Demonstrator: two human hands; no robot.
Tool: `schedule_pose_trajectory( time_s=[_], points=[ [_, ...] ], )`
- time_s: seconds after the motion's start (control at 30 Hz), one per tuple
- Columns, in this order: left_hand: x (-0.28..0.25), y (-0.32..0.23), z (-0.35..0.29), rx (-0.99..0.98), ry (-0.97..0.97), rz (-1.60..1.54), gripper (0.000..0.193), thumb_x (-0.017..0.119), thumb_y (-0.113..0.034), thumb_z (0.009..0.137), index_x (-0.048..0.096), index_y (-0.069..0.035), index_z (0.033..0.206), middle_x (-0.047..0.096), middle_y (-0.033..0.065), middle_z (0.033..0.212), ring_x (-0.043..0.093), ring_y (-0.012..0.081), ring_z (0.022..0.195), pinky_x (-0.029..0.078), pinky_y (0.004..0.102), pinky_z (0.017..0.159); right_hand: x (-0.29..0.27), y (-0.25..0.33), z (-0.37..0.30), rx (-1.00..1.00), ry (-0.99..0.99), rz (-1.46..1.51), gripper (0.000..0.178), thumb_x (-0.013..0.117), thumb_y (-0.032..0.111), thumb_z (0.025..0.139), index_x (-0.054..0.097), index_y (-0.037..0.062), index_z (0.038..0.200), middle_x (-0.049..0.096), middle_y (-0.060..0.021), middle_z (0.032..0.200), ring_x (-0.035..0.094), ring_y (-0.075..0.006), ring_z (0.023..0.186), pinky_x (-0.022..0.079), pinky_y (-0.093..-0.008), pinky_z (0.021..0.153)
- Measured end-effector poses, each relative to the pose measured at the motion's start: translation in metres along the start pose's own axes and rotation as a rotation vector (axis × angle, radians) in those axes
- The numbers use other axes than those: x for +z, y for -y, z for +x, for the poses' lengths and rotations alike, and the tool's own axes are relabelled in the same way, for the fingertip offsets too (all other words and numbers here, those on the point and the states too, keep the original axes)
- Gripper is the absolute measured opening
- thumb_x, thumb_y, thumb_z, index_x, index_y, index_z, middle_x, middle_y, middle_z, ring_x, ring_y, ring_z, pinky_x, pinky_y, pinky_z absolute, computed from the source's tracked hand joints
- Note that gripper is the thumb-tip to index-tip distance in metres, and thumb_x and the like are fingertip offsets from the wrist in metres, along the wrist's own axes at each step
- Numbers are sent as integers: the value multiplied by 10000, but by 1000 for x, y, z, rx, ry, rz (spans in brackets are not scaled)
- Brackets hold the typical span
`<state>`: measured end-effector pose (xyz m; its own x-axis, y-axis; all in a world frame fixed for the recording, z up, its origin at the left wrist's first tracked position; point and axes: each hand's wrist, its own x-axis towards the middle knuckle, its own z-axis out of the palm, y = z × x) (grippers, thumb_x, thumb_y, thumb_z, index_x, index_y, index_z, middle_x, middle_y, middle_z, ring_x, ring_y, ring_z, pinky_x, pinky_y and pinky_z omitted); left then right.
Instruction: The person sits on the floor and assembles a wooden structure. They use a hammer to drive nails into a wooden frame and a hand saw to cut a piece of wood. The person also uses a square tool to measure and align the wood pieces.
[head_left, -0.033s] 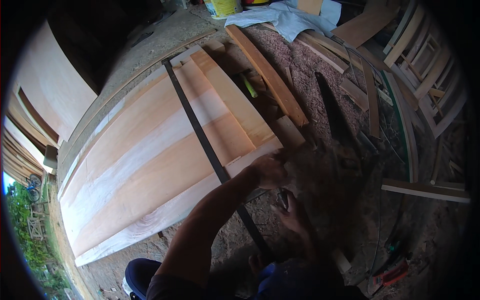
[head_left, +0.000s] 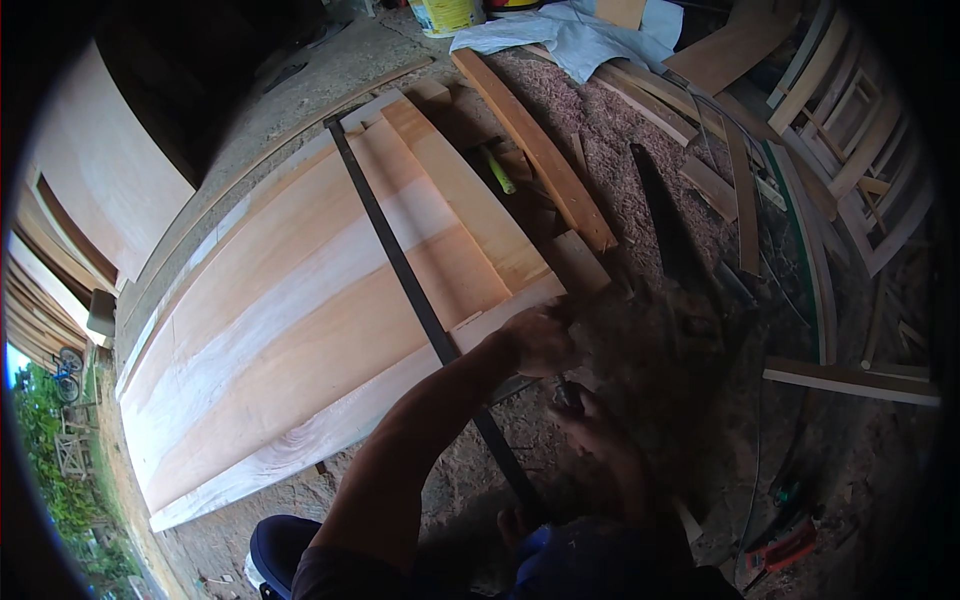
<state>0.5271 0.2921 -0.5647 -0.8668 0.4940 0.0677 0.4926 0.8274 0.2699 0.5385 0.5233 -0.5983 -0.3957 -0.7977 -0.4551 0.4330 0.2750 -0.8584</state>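
Observation:
A pale wooden door-like panel (head_left: 290, 340) lies flat, with a long black metal bar clamp (head_left: 400, 270) running across it. My left hand (head_left: 543, 342) is at the panel's near right corner, curled, its fingers mostly hidden in shadow. Just below it, my right hand (head_left: 592, 428) is closed round the dark handle of a hand tool (head_left: 568, 393). The tool points up towards my left hand and the panel's edge; its tip is hidden. My left forearm passes over the clamp bar.
Right of the panel lie a brown wooden beam (head_left: 540, 150), a handsaw (head_left: 665, 220) and wood shavings (head_left: 640, 130). A green-handled tool (head_left: 497, 172) lies beside the panel. Wooden frames (head_left: 850, 150) stand at far right; a red tool (head_left: 785, 548) lies lower right. Boards (head_left: 100, 170) lean at left.
My right hand has shifted slightly to the right with the tool, its forearm covering more of a small light wood scrap. My left hand and the panel stay in place.

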Motion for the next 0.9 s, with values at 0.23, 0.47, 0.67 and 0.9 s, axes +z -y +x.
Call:
schedule_pose_trajectory(
  time_s=[0.23, 0.47, 0.67, 0.9],
  points=[
    [11, 4, -1, -66, 54, -16, 492, 540, -443, 966, 780, -65, 761, 722, 203, 903, 619, 378, 1131, 455, 446, 1078, 17, -10, 1, -447, -319, -688, 587, 708, 273, 959, 445, 92, 1451, 540, -41, 703, 544, -191, 488, 474, -368, 476],
    [-10, -8, 5, 13, -55, 13, 506, 529, -471, 969, 773, -80, 759, 714, 189, 843, 649, 374, 1047, 527, 461, 959, -35, -12, 17, 327, 335, 452, 650, 766, 309, 903, 456, 47, 1410, 647, -140, 817, 676, -318, 673, 558, -408, 636],
    [3, -3, 2, -56, 65, -26, 525, 493, -480, 981, 774, -88, 773, 719, 190, 881, 667, 369, 1016, 529, 464, 952, 20, -16, 6, -528, -444, -966, 481, 752, 283, 920, 521, 56, 1276, 575, -33, 723, 559, -172, 502, 504, -368, 513],
    [-11, -6, 8, -73, 139, -26, 469, 502, -428, 969, 773, -87, 794, 730, 190, 885, 664, 384, 1046, 512, 483, 973, -15, 4, 11, 303, 42, -100, 477, 777, 243, 887, 529, 47, 1245, 593, -69, 724, 601, -210, 550, 517, -400, 545]
  ],
)
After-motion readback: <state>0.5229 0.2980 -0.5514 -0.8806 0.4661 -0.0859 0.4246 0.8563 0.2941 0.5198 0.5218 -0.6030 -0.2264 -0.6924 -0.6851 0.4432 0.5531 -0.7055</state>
